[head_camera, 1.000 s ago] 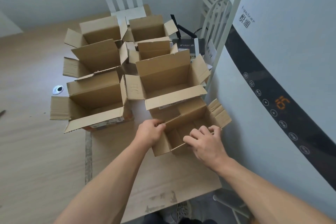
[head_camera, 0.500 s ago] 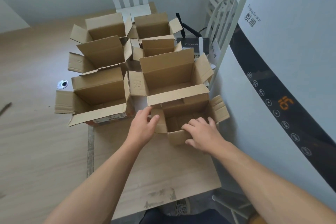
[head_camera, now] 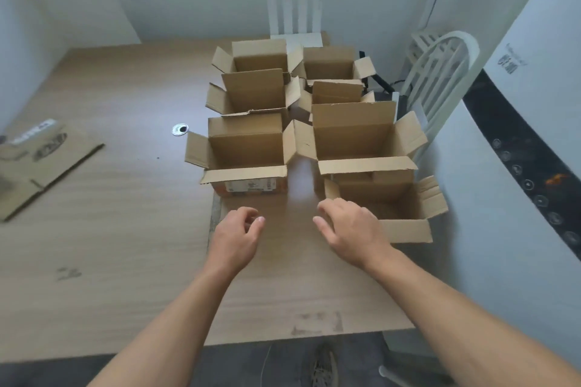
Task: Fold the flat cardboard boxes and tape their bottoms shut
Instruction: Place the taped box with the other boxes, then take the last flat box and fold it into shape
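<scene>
Several folded cardboard boxes stand open-topped in two rows on the wooden table (head_camera: 110, 229). The nearest one, a small box (head_camera: 396, 207), sits at the right edge with its flaps spread. My right hand (head_camera: 349, 229) hovers just left of it, fingers loosely curled, holding nothing. My left hand (head_camera: 239, 236) hangs over the table below a labelled box (head_camera: 248, 160), fingers loosely curled and empty. A flat, unfolded cardboard box (head_camera: 41, 160) lies at the table's far left.
A tall white appliance (head_camera: 518, 166) with a dark control strip stands close on the right. A white chair (head_camera: 440, 72) is behind the boxes at the right, another chair (head_camera: 295, 19) at the table's far end. A small round disc (head_camera: 180, 129) lies on the table.
Both hands have let go of the small box and pulled back toward me and to the left. The view has swung left, showing the flat cardboard.
</scene>
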The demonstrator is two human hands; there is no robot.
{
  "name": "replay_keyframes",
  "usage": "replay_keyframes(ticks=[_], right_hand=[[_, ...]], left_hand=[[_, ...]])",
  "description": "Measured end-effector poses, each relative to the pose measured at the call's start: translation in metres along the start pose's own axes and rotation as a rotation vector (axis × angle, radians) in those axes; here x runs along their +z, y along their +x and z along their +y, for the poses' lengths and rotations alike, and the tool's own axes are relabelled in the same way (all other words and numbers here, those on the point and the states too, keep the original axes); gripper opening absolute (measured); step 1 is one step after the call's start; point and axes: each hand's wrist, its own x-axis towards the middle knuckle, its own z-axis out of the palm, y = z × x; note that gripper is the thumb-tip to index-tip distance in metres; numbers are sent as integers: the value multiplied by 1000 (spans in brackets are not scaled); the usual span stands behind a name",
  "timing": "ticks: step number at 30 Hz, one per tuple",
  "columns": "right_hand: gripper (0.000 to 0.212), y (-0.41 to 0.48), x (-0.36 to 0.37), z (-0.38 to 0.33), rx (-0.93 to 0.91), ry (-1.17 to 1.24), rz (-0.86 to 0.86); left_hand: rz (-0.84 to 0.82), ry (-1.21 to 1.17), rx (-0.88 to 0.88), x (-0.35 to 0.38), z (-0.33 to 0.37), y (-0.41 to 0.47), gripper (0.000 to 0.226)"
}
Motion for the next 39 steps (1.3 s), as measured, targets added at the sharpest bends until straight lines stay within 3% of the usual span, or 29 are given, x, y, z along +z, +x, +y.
replay_keyframes(ticks=[7,12,18,26,34,39], right_hand=[[39,17,50,-195,-236,-108,-153],[44,14,94,-351,-446,-75,-203],[45,8,127,-477,-581,-78,-243],[40,45,172,-574,-584,-136,-313],[39,126,224,-639,-486,-123,-314],[34,157,233,-661,-464,-207,-284]], left_hand=[[137,335,-59,-147,-117,-76,33],[260,417,-178,-250,-221,-149,39],[333,462,-321,-324,-305,-208,39],[340,464,-413,-392,-386,-203,39],[299,452,-349,-465,-446,-113,42],[221,567,-310,-498,-470,-62,40]])
